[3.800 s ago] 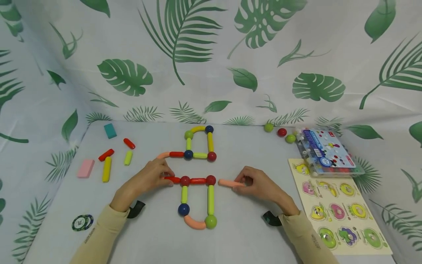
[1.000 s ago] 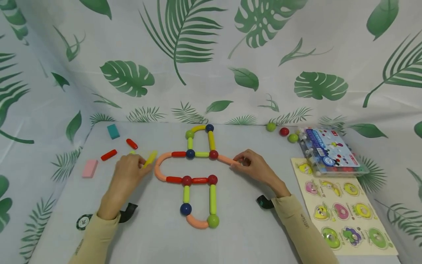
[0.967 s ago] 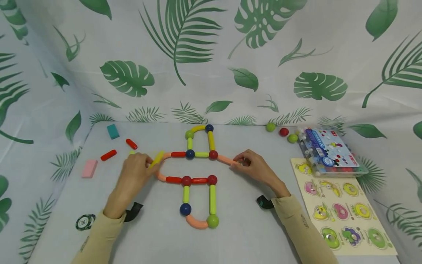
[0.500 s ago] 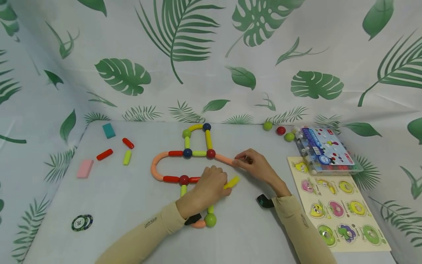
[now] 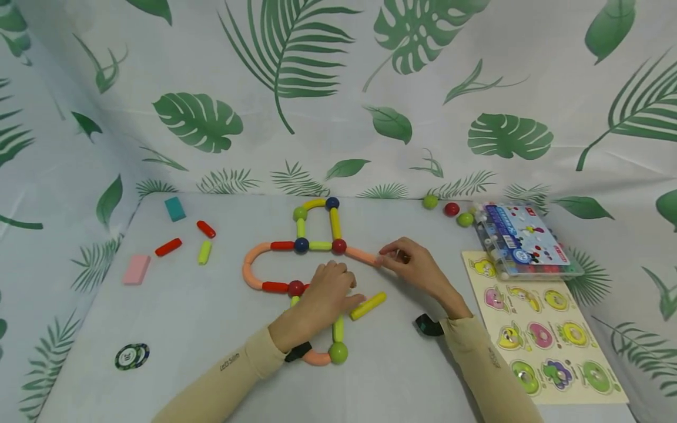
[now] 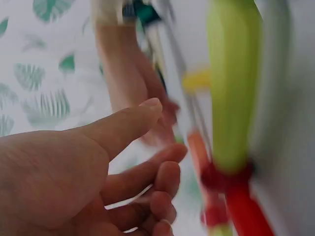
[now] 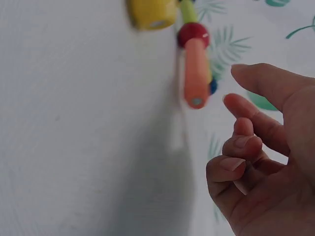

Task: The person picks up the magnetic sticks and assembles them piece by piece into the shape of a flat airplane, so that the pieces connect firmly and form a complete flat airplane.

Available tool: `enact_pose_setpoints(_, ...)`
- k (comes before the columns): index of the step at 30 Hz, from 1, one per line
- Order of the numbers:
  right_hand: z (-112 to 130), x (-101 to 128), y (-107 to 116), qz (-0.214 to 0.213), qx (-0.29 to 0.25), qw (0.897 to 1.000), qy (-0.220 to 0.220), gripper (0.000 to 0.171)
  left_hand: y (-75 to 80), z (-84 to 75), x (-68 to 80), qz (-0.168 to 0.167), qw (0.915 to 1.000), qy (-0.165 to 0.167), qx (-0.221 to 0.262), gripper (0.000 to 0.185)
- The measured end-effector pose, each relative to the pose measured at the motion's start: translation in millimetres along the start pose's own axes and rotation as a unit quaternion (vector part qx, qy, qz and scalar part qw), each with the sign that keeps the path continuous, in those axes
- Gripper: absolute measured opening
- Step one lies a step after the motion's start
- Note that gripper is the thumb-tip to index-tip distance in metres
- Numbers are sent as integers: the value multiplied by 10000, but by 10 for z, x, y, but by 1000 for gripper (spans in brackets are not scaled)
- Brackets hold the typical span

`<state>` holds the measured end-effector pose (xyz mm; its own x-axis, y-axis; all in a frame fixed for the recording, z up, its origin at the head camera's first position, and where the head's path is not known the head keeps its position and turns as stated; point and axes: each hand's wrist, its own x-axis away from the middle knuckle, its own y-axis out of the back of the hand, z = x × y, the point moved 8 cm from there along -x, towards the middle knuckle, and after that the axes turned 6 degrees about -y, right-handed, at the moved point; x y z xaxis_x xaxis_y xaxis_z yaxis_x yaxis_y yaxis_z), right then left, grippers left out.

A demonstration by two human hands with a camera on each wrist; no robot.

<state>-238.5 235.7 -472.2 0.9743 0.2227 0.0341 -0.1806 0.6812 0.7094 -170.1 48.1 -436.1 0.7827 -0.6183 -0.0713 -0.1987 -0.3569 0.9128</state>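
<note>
Head view: left hand (image 5: 324, 292) over middle of stick-and-ball figure (image 5: 298, 267), fingers loosely curled, holding nothing; thumb tip just beside near end of yellow stick (image 5: 368, 305), contact not clear. Left wrist view blurred, shows relaxed fingers (image 6: 162, 177) with nothing between them. Right hand (image 5: 409, 265) at free end of orange stick (image 5: 359, 255), fingertips at or just off its tip; right wrist view shows fingers (image 7: 241, 147) curled, a gap to the stick end (image 7: 196, 73), gripping nothing. Probably steadying or lining up that end so the figure keeps its shape.

Yellow stick flat on desk (image 5: 211, 329), loose, just right of figure's lower loop, between the two hands. Long axis diagonal: near end toward left hand, far end up and right toward right wrist. Likely parked there within reach of the open gap beside the orange stick.

Orange stick joined to red ball (image 5: 339, 246), slanting down-right.

Further out: loose red and green sticks (image 5: 185, 244), pink block (image 5: 137, 269), teal block (image 5: 174, 208) at left; poker chip (image 5: 131, 356) near front left; three balls (image 5: 448, 210), plastic box (image 5: 523, 241) and puzzle board (image 5: 545, 335) at right.
</note>
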Motion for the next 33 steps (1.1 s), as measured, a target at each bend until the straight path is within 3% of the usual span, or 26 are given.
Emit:
enact_pose_setpoints(5,65,178,3,351,-265,9988,224,21,228,434,158,-467,9979,31,446,34)
enact_pose_setpoints(11,175,378,-194,1247,-330,9893,684,32,326,953,503,-362,9952,29,914,31)
enact_pose_setpoints(16,220,434,-315,1551,-3,9835,926,32,435,1246,778,-438,9920,115,1182,29)
enact_pose_setpoints(20,195,427,-329,1488,66,9843,945,25,451,1355,873,-448,9925,62,1134,31)
enact_pose_setpoints(27,66,315,-219,842,-183,9942,641,25,435,1389,876,-386,9928,21,1137,29)
enact_pose_setpoints(33,74,188,-202,585,-50,9955,740,27,421,1399,864,-378,9920,-10,1208,30)
